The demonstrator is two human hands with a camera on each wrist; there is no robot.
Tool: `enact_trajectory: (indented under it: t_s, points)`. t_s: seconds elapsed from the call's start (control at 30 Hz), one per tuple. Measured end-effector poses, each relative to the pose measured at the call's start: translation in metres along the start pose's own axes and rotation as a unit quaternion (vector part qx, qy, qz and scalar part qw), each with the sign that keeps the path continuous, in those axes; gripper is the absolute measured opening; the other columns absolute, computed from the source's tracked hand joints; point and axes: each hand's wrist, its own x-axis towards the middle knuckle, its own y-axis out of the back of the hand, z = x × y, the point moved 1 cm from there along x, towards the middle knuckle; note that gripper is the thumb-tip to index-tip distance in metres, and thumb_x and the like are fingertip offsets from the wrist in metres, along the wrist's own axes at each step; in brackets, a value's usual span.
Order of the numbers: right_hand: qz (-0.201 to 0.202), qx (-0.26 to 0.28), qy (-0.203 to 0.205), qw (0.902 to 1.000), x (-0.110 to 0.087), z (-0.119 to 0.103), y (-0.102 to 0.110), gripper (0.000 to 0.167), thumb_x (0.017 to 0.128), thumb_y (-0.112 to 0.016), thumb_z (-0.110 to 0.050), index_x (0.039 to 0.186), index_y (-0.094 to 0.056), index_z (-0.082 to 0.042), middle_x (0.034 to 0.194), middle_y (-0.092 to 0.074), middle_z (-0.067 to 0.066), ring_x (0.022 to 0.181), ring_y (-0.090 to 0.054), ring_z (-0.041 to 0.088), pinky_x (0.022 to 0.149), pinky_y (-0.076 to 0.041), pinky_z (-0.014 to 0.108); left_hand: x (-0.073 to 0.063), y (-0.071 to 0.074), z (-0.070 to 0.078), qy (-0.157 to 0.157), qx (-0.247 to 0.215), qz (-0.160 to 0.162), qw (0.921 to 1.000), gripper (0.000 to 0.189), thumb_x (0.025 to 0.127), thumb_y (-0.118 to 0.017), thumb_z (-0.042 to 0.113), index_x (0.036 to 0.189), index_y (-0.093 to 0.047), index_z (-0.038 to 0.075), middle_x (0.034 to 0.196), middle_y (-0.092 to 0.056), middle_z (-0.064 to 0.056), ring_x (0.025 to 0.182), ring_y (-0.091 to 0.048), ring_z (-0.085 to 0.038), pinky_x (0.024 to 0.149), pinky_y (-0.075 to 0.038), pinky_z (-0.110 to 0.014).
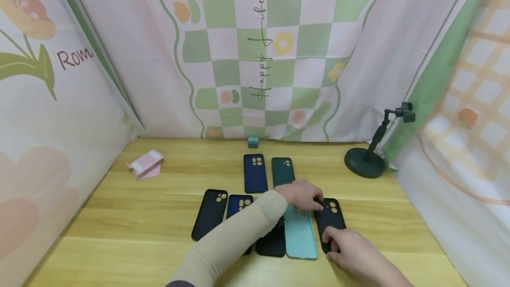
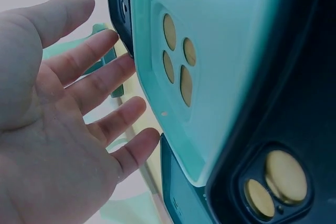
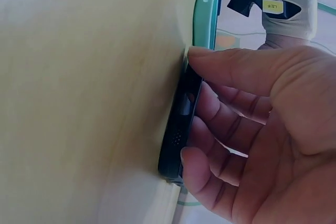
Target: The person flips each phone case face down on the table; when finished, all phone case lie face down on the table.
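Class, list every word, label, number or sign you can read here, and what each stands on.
"Happy Life": back curtain, running sideways up it.
"Rom": left curtain; anything after it is unclear at the edge.
Yellow label on the black strap: too small to read surely.
Phone cases: no readable lettering.

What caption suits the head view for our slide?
Right hand holds a black phone case on a table, left hand near its far end.

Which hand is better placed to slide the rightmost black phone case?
Probably the right hand: it touches that black phone case near its lower end; the left arm stretches over other cases.
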Motion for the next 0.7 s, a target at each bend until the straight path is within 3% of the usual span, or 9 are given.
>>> enact_trajectory:
  t_s: [0.17, 0.3, 0.47, 0.7]
  points:
    - [0.008, 0.023, 0.051, 0.9984, -0.006, 0.004, 0.005, 0.024, 0.084, -0.077, -0.019, 0.102, -0.061, -0.015, 0.072, -0.053, -0.01, 0.059, -0.046, 0.006, 0.055, -0.039, 0.028, 0.002, 0.001, -0.004, -0.016, -0.034, 0.003, 0.9993, 0.025, 0.099, -0.055, 0.043, 0.122, -0.064, 0.034, 0.117, -0.059, 0.019, 0.109, -0.052, -0.006, 0.092, -0.041, -0.028]
    - [0.055, 0.041, 0.104, 0.9922, -0.012, 0.005, 0.01, 0.03, 0.085, -0.075, -0.014, 0.11, -0.059, -0.011, 0.074, -0.053, -0.013, 0.061, -0.047, 0.0, 0.055, -0.041, 0.025, 0.001, 0.007, -0.008, -0.041, -0.096, 0.025, 0.9942, 0.025, 0.104, -0.048, 0.022, 0.121, -0.066, 0.025, 0.116, -0.062, 0.013, 0.095, -0.055, -0.004, 0.08, -0.043, -0.021]
    - [0.117, 0.059, 0.149, 0.9801, -0.019, 0.005, 0.017, 0.046, 0.087, -0.073, -0.006, 0.128, -0.053, -0.005, 0.077, -0.056, -0.014, 0.065, -0.051, -0.002, 0.055, -0.045, 0.024, -0.002, 0.017, -0.013, -0.057, -0.152, 0.056, 0.9851, 0.036, 0.097, -0.046, 0.002, 0.12, -0.067, 0.02, 0.118, -0.062, 0.009, 0.093, -0.053, -0.007, 0.077, -0.042, -0.02]
    - [0.189, 0.052, 0.17, 0.9657, -0.029, 0.007, 0.019, 0.047, 0.09, -0.069, -0.005, 0.134, -0.054, -0.008, 0.078, -0.059, -0.015, 0.069, -0.053, -0.003, 0.054, -0.045, 0.023, -0.002, 0.022, -0.012, -0.072, -0.185, 0.083, 0.9767, 0.036, 0.095, -0.052, 0.004, 0.126, -0.065, 0.017, 0.12, -0.061, 0.011, 0.093, -0.054, -0.007, 0.072, -0.042, -0.019]
